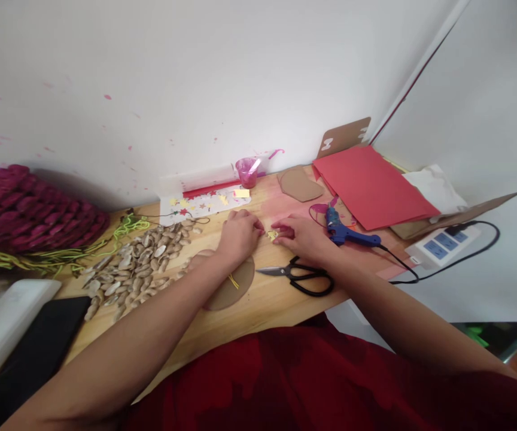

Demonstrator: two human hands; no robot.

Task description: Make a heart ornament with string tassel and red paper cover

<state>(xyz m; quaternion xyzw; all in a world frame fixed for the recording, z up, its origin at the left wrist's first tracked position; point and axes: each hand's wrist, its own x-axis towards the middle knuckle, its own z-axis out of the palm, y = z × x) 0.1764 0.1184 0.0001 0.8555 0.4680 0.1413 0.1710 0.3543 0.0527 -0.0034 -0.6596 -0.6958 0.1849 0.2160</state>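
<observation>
Over the middle of the table my left hand (240,235) and my right hand (302,237) face each other, fingertips close together. A small yellow star-like piece (271,235) sits at the fingertips of my right hand, which is pinched on it. My left hand is also pinched; whatever it holds is too small to name. Below my left hand lies a round brown cardboard disc (229,296), partly hidden by the forearm, with thin yellow strands (234,281) on it. Black-handled scissors (292,272) rest just below my right hand, blades pointing left.
Peanut shells (137,266) are heaped at left, beside a magenta layered object (29,209). A star-strewn sheet (204,206) and pink-stained cup (248,172) stand behind. At right are a blue glue gun (350,233), red paper (375,185) and a power strip (442,245).
</observation>
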